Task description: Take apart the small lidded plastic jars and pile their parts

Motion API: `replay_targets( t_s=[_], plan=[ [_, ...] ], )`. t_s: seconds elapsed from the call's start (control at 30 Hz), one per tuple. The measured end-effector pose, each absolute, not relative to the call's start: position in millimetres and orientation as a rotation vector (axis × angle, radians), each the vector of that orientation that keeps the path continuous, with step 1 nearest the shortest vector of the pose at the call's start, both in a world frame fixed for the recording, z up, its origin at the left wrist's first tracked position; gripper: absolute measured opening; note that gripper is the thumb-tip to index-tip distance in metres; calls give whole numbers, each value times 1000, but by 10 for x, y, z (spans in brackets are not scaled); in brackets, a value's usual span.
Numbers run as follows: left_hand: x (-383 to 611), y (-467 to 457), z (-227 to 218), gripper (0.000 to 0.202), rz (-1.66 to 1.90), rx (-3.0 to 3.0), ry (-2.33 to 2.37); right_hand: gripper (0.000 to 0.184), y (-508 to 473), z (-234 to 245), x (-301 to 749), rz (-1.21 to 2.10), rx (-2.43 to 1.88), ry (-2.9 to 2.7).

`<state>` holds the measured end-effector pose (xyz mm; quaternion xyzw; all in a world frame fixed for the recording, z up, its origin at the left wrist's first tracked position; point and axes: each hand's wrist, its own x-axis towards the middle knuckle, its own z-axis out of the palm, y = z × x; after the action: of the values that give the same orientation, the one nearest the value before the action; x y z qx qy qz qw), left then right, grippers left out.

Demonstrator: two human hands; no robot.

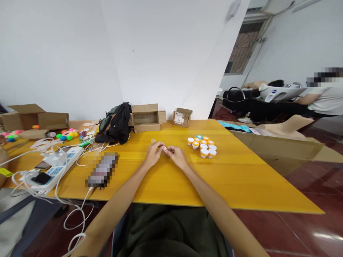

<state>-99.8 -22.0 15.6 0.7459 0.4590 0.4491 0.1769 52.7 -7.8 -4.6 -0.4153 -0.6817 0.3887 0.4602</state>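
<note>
My left hand (155,153) and my right hand (175,155) meet over the middle of the table, fingertips pinched together. Between them is a small whitish piece (165,148), mostly covered by the fingers and too small to name. Just behind my left hand a small clear cup (153,141) stands on the wood. To the right of my hands sits a cluster of small jars (204,152) with white, orange and teal lids, apart from both hands.
The yellow wooden table (241,185) holds a phone (103,170), a power strip (63,166) with white cables, a black bag (118,123), and an open carton (146,117). A smaller box (182,117) stands by the wall. Another person (325,94) sits at the far right.
</note>
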Motion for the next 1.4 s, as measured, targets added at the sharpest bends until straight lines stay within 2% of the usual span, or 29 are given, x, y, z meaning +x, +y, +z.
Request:
replay_targets(
  t_s=[0.4,1.07,1.4],
  plan=[
    [-1014,-196,143,14,1303,2043,1262,31,-50,-69,551,865,-994,-1819],
    [-1063,-145,172,23,1294,1766,1044,38,-67,-46,594,1028,-895,-1831],
    [-1068,-160,194,21,1249,1823,1095,43,-86,-23,588,1000,-933,-1796]
  ],
)
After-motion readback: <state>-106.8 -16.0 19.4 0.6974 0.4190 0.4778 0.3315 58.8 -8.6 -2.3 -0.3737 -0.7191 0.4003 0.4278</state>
